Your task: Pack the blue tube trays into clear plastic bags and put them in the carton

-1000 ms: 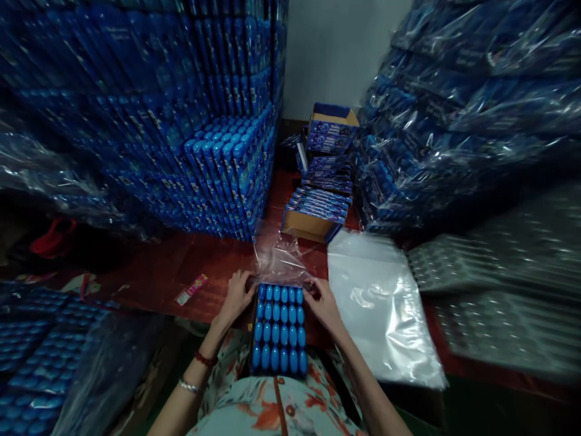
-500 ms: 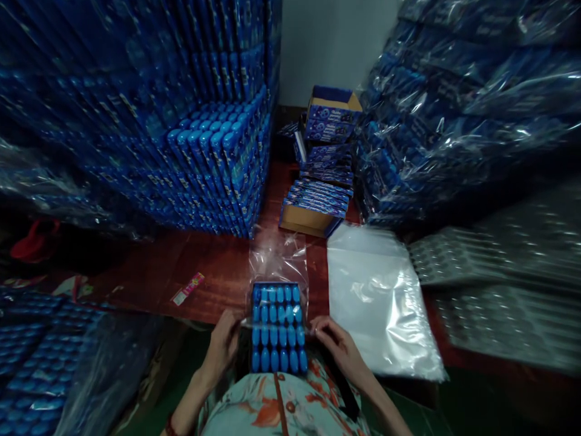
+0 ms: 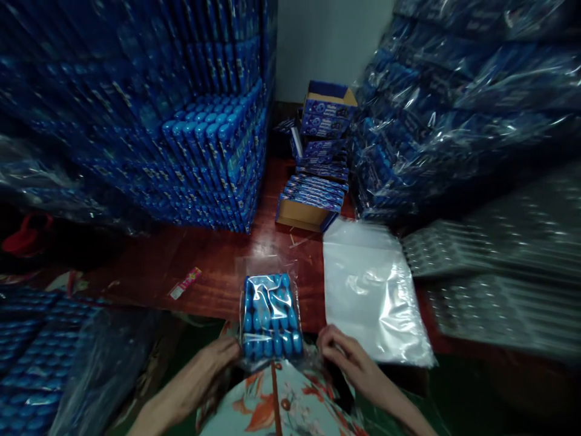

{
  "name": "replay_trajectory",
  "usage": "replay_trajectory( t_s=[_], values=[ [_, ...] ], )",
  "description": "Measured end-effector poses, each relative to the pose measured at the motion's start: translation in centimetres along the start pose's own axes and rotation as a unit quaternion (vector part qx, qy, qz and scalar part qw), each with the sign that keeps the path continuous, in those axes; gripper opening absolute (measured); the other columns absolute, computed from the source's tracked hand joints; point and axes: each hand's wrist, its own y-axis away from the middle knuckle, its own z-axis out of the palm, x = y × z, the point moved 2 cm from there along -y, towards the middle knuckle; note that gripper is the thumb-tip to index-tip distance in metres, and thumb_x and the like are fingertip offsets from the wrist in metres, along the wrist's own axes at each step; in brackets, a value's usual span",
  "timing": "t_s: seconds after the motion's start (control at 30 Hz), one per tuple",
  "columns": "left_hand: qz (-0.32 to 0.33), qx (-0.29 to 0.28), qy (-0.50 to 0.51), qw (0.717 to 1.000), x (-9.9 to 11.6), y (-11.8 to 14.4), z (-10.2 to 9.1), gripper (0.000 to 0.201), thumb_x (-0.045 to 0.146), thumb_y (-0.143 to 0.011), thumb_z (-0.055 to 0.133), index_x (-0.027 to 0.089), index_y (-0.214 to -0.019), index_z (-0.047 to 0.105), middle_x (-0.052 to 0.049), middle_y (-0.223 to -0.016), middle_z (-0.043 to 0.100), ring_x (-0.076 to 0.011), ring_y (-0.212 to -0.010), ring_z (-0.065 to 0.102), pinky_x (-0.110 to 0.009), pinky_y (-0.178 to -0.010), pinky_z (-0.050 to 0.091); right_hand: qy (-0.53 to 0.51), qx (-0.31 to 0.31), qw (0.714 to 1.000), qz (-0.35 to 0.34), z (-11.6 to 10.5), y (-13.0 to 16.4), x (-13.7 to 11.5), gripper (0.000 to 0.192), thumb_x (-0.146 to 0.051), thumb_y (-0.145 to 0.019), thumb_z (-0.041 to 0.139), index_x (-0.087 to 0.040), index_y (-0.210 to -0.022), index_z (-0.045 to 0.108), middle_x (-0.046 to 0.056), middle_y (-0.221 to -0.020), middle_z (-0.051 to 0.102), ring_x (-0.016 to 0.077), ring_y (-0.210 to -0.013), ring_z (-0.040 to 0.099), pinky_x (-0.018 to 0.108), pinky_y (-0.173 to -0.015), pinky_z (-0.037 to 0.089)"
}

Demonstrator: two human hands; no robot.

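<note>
In front of my body a tray of glossy blue capsule-shaped pieces (image 3: 271,318) rests at the table's front edge, inside a clear plastic bag (image 3: 267,265). The bag covers nearly all the rows, and its near end gathers by my shirt. My left hand (image 3: 218,358) is closed at the bag's lower left edge, its fingertips partly hidden. On the other side my right hand (image 3: 339,352) pinches the bag's lower right edge with curled fingers. A stack of flat clear bags (image 3: 372,290) lies just right of the tray.
Tall stacks of packed blue pieces (image 3: 209,163) stand at the left. Printed boxes (image 3: 308,212) sit at the back centre. Wrapped blue packs (image 3: 436,115) rise at the right, above clear moulded trays (image 3: 481,303). A pink label strip (image 3: 186,283) lies on the table (image 3: 218,266).
The bag has been drawn toward my body over the tray, from about halfway to nearly the whole length. Both hands have moved lower and closer to me.
</note>
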Motion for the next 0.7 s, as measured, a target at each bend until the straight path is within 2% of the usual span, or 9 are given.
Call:
replay_trajectory(
  t_s=[0.1,0.2,0.3,0.37,0.43,0.47,0.57,0.63,0.7],
  values=[
    [0.046,0.012,-0.064,0.997,2.8,-2.1,-4.9,0.028,0.015,-0.086,0.038,0.021,-0.103,0.061,-0.006,-0.094,0.065,-0.0164,-0.083,0.058,-0.024,-0.079,0.049,-0.079,0.101,0.987,-0.092,-2.1,-2.0,-3.8,0.020,-0.037,-0.089,0.048,-0.021,-0.079,0.053,0.001,-0.077,0.056,0.0139,-0.073,0.055,0.027,-0.067,0.046],
    [0.093,0.117,-0.132,0.980,5.1,-4.4,-9.0,0.021,0.011,-0.086,0.039,0.018,-0.094,0.057,-0.005,-0.085,0.061,-0.0149,-0.076,0.056,-0.023,-0.071,0.047,-0.095,0.210,0.947,-0.224,-3.6,-4.3,-7.3,0.012,-0.031,-0.088,0.051,-0.022,-0.081,0.052,0.000,-0.073,0.056,0.0134,-0.072,0.056,0.028,-0.071,0.047],
    [0.115,0.238,-0.141,0.954,5.7,-7.6,-11.3,0.010,0.016,-0.087,0.045,0.018,-0.085,0.054,-0.002,-0.080,0.056,-0.0127,-0.073,0.053,-0.023,-0.070,0.044,-0.073,0.304,0.904,-0.291,-4.4,-7.4,-9.8,0.009,-0.029,-0.087,0.054,-0.021,-0.083,0.052,0.000,-0.083,0.059,0.0133,-0.080,0.060,0.031,-0.081,0.048],
    [0.102,0.324,-0.081,0.937,4.9,-10.1,-11.6,0.007,0.022,-0.087,0.050,0.018,-0.082,0.053,0.000,-0.078,0.055,-0.0116,-0.072,0.053,-0.023,-0.071,0.044,-0.131,0.316,0.890,-0.301,-4.6,-10.0,-10.7,0.013,-0.034,-0.087,0.053,-0.022,-0.085,0.047,0.000,-0.092,0.061,0.0141,-0.080,0.064,0.035,-0.083,0.050],
    [0.089,0.399,0.046,0.912,3.6,-12.4,-11.1,0.011,0.027,-0.082,0.058,0.018,-0.085,0.054,-0.001,-0.083,0.059,-0.0122,-0.079,0.057,-0.024,-0.076,0.045,-0.209,0.297,0.887,-0.286,-4.7,-12.5,-11.0,0.019,-0.039,-0.086,0.052,-0.024,-0.086,0.041,0.000,-0.090,0.063,0.0160,-0.074,0.066,0.038,-0.077,0.053],
    [0.080,0.418,0.122,0.897,2.9,-13.5,-10.6,0.018,0.029,-0.079,0.063,0.018,-0.089,0.054,-0.002,-0.088,0.062,-0.0131,-0.084,0.060,-0.025,-0.080,0.046,-0.234,0.291,0.886,-0.275,-4.7,-13.5,-11.1,0.022,-0.041,-0.084,0.052,-0.025,-0.086,0.038,-0.001,-0.085,0.064,0.0169,-0.070,0.067,0.039,-0.073,0.054],
    [0.046,0.403,0.310,0.860,1.4,-15.6,-8.8,0.036,0.033,-0.069,0.072,0.016,-0.097,0.058,-0.005,-0.095,0.068,-0.0162,-0.089,0.063,-0.029,-0.084,0.047,-0.249,0.296,0.884,-0.261,-4.8,-15.1,-11.1,0.027,-0.044,-0.081,0.054,-0.026,-0.085,0.035,-0.003,-0.074,0.063,0.0174,-0.062,0.066,0.036,-0.066,0.055],
    [0.028,0.398,0.356,0.845,1.2,-15.9,-8.1,0.030,0.036,-0.069,0.071,0.014,-0.089,0.064,-0.007,-0.090,0.071,-0.0171,-0.086,0.065,-0.030,-0.082,0.048,-0.243,0.303,0.882,-0.267,-5.0,-15.4,-11.2,0.028,-0.044,-0.080,0.055,-0.025,-0.085,0.036,-0.003,-0.071,0.062,0.0163,-0.058,0.065,0.035,-0.063,0.055],
    [0.035,0.418,0.357,0.835,1.6,-15.6,-8.2,0.024,0.036,-0.074,0.067,0.013,-0.080,0.068,-0.007,-0.085,0.073,-0.0170,-0.083,0.065,-0.030,-0.083,0.048,-0.232,0.319,0.879,-0.269,-5.3,-15.5,-11.1,0.028,-0.044,-0.081,0.055,-0.025,-0.086,0.036,-0.003,-0.071,0.062,0.0160,-0.056,0.064,0.034,-0.061,0.054]
  ],
)
